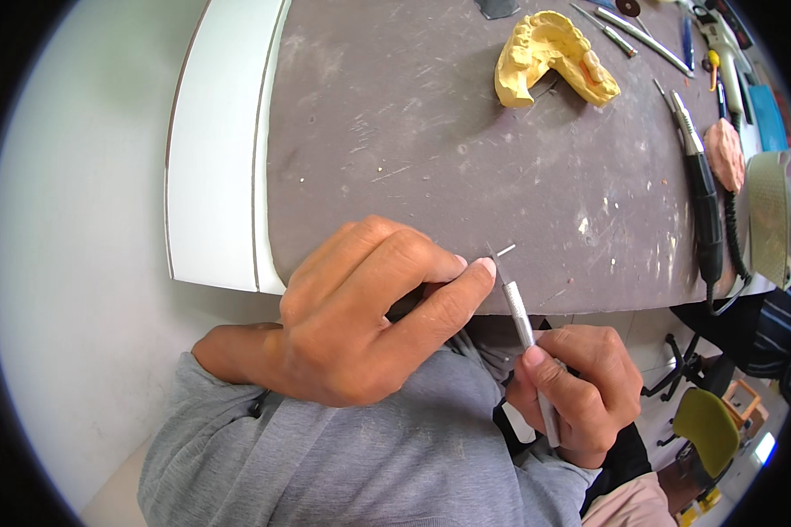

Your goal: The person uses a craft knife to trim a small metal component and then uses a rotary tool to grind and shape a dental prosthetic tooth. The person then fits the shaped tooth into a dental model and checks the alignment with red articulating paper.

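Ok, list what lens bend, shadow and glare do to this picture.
Head view: black surrounds the round image, and the white strip along the table's left side bows; head view: shadow darkens the gap inside the yellow dental model's arch; head view: a bright bluish-white patch glares at lower right; head view: the right hand looks fairly sharp.

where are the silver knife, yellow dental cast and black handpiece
Silver knife [519, 312], head view, upper handle
Yellow dental cast [547, 40], head view, arch middle
Black handpiece [703, 200], head view, barrel middle

Left of a black handpiece and a pink lump sits a yellow dental cast.
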`<state>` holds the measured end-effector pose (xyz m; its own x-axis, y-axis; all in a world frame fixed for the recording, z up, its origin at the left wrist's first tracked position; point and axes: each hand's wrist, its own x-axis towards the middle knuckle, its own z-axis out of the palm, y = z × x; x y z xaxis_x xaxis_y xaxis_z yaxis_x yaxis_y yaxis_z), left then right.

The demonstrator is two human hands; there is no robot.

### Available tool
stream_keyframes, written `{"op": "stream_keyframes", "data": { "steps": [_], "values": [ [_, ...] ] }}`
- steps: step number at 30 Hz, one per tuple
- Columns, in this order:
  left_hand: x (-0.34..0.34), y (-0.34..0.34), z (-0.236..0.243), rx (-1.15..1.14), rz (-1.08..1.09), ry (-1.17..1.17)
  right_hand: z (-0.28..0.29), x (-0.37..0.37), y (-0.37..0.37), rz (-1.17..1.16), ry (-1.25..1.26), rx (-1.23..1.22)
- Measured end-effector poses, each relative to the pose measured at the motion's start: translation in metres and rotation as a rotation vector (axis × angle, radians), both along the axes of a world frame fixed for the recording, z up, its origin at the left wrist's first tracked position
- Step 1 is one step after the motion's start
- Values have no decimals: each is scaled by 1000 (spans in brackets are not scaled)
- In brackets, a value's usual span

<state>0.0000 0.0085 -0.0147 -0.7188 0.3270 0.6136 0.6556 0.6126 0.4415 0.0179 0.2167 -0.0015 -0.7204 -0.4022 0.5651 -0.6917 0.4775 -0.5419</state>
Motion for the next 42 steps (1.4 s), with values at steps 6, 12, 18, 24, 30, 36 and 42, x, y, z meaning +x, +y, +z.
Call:
{"op": "stream_keyframes", "data": {
  "steps": [6, 12, 18, 24, 30, 36, 42],
  "values": [
    [0, 0, 2, 8, -16, -31, 1, -3, 3, 6, -24, -56],
    [1, 0, 4, 2, -18, -51, 7, -1, 6, 14, -66, 3],
    [1, -1, 4, 8, -37, -58, 3, 2, 9, -23, -54, 36],
    [0, -1, 7, -9, -62, -80, 4, 2, 12, -60, -89, 40],
    [1, -1, 7, 3, -66, -98, 4, 1, 11, -59, -124, 12],
    [0, -2, 8, -5, -100, -76, 4, -1, 11, -50, -101, -16],
    [-2, -3, 6, -21, -111, 3, 9, -2, 7, 9, -131, -54]
  ]
}}
